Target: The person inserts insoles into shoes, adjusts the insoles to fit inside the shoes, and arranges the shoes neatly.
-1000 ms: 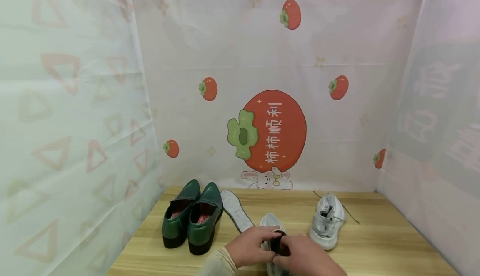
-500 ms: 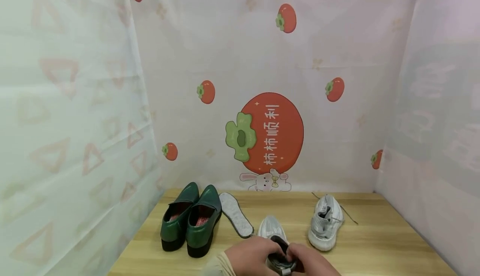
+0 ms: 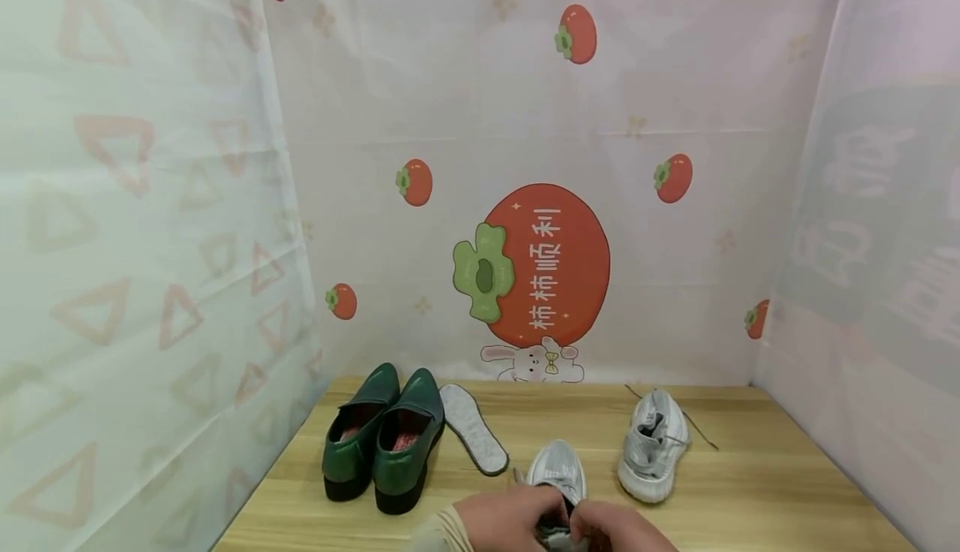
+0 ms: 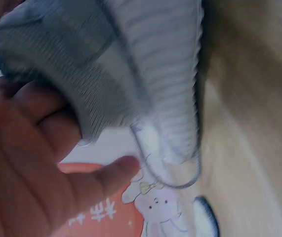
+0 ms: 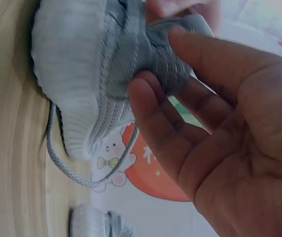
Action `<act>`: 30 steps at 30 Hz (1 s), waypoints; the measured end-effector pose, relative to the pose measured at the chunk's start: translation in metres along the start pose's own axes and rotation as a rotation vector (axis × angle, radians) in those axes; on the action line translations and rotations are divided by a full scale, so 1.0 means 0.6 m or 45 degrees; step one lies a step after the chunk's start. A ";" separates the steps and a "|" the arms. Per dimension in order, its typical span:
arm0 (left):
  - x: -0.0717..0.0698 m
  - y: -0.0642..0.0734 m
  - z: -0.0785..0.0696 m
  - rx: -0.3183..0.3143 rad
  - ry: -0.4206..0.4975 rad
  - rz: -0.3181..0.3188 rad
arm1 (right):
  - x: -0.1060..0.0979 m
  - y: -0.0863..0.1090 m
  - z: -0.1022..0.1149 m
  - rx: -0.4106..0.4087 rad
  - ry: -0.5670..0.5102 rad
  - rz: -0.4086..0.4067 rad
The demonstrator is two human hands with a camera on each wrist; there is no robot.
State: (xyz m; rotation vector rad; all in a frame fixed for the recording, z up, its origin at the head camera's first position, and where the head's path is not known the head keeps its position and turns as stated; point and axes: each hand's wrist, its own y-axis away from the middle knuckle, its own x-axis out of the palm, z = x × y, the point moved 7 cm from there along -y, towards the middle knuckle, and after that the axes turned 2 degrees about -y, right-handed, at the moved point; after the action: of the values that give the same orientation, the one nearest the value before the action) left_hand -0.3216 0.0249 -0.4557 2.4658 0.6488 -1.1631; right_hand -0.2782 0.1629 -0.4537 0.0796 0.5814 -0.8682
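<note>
A grey-white knit sneaker [image 3: 557, 462] stands at the front of the table, toe pointing to the back wall. My left hand [image 3: 506, 520] is at the left of its opening, and in the left wrist view its fingers [image 4: 57, 129] curl over the collar into the shoe, with one digit sticking out apart. On the other side, my right hand [image 3: 618, 525] pinches the grey fabric at the opening between thumb [image 5: 205, 49] and fingers, as the right wrist view shows. A loose lace [image 5: 76, 177] loops out beside the sole. The inside of the shoe is mostly hidden by the hands.
A second grey-white sneaker [image 3: 652, 448] with trailing laces stands to the right. At the left are two green loafers [image 3: 408, 444], side by side. A grey insole [image 3: 474, 431] lies between them and the nearer sneaker. Printed cloth walls [image 3: 375, 243] enclose the wooden table [image 3: 750, 469].
Both hands stay at the sneaker's opening, having come slightly nearer the front edge. The sneaker's toe has shifted a little right and nearer. The other shoes and the insole stay put.
</note>
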 end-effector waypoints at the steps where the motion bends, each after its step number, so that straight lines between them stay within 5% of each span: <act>1: -0.008 0.004 -0.002 0.008 0.043 -0.050 | -0.003 0.000 -0.002 0.037 0.002 -0.027; 3: -0.023 0.012 -0.009 0.047 0.096 -0.140 | -0.007 -0.001 -0.006 0.117 -0.009 -0.066; 7: -0.035 0.021 -0.021 0.101 -0.020 -0.213 | -0.011 -0.004 -0.002 0.200 0.031 -0.102; 17: -0.016 0.013 -0.029 0.149 -0.278 -0.094 | 0.000 -0.002 0.038 0.074 0.465 -0.236; 24: 0.001 0.009 -0.021 0.093 -0.177 0.005 | -0.006 0.003 0.039 0.025 0.458 -0.304; 27: 0.012 0.003 -0.015 0.047 -0.135 0.040 | -0.004 0.004 0.046 -0.088 0.440 -0.349; 30: 0.026 -0.009 -0.007 0.033 -0.228 0.054 | 0.000 0.006 0.055 -0.216 0.437 -0.404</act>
State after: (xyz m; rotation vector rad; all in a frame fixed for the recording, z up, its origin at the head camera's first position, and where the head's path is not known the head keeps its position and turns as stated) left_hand -0.3131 0.0357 -0.4657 2.3489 0.5310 -1.3642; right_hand -0.2607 0.1556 -0.4267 -0.0198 1.0059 -1.1186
